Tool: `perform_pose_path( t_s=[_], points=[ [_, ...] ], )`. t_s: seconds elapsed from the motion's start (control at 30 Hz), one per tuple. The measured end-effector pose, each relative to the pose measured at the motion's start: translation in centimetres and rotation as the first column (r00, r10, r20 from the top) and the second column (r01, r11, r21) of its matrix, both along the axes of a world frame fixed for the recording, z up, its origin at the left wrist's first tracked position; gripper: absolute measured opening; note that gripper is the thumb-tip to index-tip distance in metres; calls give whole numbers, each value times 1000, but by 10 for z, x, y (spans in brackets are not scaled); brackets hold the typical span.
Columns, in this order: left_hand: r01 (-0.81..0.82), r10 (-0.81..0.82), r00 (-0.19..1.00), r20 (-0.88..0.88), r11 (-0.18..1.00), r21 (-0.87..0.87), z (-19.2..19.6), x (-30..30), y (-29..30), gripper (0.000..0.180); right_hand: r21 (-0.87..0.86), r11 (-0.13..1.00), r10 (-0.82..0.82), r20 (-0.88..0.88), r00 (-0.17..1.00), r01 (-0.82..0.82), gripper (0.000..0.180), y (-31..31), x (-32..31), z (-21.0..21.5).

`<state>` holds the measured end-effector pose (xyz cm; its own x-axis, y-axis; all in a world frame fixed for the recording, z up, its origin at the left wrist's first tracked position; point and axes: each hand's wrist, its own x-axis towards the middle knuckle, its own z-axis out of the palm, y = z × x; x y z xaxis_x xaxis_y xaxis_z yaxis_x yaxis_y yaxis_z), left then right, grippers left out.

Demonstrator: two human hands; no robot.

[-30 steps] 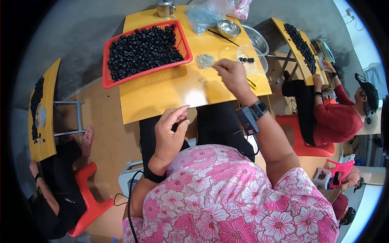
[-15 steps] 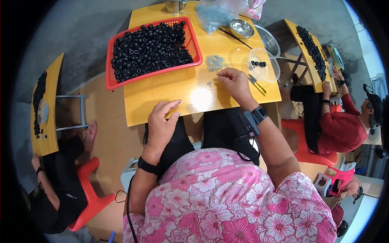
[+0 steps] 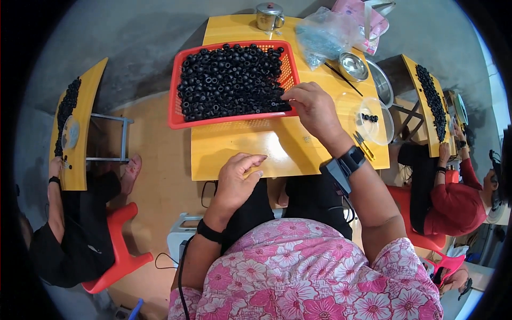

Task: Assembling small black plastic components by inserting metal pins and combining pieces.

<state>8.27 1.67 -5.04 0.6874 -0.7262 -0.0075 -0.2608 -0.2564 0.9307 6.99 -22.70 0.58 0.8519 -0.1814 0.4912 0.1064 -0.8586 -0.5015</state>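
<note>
Taking the yellow table (image 3: 234,154) as the landmark: far to its left a second yellow table (image 3: 85,106) carries a strip of black pieces, with a person in dark clothes on a red chair (image 3: 120,240) beside it. At the landmark table's near edge, left of centre, the left hand (image 3: 237,178) hovers palm-down with fingers loosely curled and thumb tucked under; it holds nothing that can be seen. On the table's far left half sits one red basket (image 3: 181,120), filled with a heap of small black ring-shaped pieces (image 3: 229,80). The right hand (image 3: 314,109) reaches forward with wrist raised, its fingertips pinched together at the basket's right edge on the black pieces; whether one is actually gripped cannot be told. A dark watch (image 3: 352,159) sits on that wrist. At the table's far edge stands one metal mug (image 3: 268,16); right of it lie a clear plastic bag (image 3: 325,34), one small steel bowl (image 3: 353,66), and one clear shallow dish (image 3: 381,128) holding a few black pieces. Further right, a third yellow table (image 3: 426,106) carries another row of black pieces, with a person in a red top seated at it.
</note>
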Motion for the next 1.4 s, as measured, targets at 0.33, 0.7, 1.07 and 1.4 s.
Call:
perform_pose_path(
  t_s=[0.33,0.7,1.07,1.4],
  points=[
    [12,-14,1000,-23,998,-55,6,4,1,32,61,968,248,-328,911,-242,27,3,53,-11],
    [-16,12,996,-90,999,-45,6,5,2,33,108,992,102,-358,928,-67,28,16,87,-14],
    [-26,22,998,-59,997,-70,-1,6,5,31,-23,979,178,-395,901,-204,21,44,109,-25],
    [-28,29,1000,8,998,-56,-1,3,2,31,33,972,231,-338,912,-234,24,38,100,-20]
  ],
)
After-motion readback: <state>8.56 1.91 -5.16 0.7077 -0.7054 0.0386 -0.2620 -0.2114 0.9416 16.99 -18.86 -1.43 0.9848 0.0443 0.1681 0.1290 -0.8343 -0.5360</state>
